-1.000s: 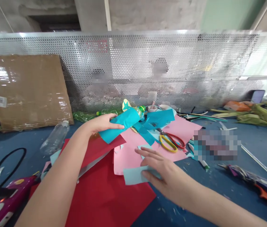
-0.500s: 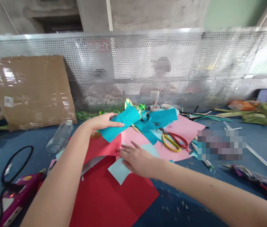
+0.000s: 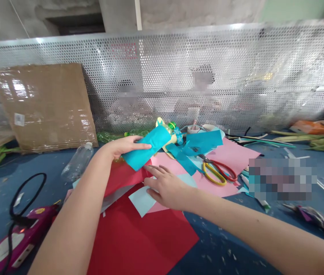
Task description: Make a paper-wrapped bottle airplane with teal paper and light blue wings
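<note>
The left hand covers part of the teal paper; the right hand covers a corner of the pale blue sheet. A pixelated patch masks something. Picture edges clip the magenta device and red sheet. People behind perforated metal blur.

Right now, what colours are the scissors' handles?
One yellow, one red; the head view shows the scissors best.

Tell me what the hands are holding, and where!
The left hand holds a bottle by its blue paper cover, away from the green cap. I can't tell if the right hand holds anything.
</note>
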Available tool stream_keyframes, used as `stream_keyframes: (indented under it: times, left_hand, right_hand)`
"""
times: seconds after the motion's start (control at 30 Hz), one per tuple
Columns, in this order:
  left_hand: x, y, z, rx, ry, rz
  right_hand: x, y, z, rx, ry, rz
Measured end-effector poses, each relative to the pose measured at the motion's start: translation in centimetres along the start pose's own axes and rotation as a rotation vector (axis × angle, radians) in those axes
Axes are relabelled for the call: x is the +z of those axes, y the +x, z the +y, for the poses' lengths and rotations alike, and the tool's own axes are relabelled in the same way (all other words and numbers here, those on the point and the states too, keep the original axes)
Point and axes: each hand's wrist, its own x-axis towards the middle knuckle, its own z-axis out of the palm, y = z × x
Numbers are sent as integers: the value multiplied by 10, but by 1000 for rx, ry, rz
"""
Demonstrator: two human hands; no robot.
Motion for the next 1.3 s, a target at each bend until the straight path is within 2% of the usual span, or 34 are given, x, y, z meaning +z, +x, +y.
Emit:
stream_keyframes:
  times: [0.27, 0.5, 0.57, 0.7, 0.8, 0.9, 1.0, 1.07, 1.17, 1.3]
  left_hand:
    - [-3, 3, -7, -4, -30, -42]
    - [-9, 3, -10, -57, -157, 91]
    - [-6, 4, -9, -47, -210, 84]
    - [7, 4, -2, -27, -361, 15]
    - [21, 3, 7, -17, -545, -73]
    - [39, 4, 18, -36, -597, -150]
    - [59, 6, 29, -10, -641, -196]
    - [73, 6, 34, 10, -685, -257]
    - [91, 4, 38, 25, -722, -330]
    - [109, -1, 35, 25, -715, -323]
  right_hand:
    - [6, 17, 6, -65, -18, 3]
    - [13, 13, 7, -73, 86, -81]
    - [4, 9, 4, -44, 142, -80]
    - [-29, -11, -1, 1, 357, -62]
    - [-50, -34, 5, 244, 780, -43]
    - [-64, -61, 16, 520, 1008, 8]
    - [-75, -87, 25, 705, 1181, 144]
    - [-82, -101, 29, 807, 1292, 300]
    - [-91, -114, 34, 871, 1435, 507]
    - [-94, -115, 36, 844, 1540, 522]
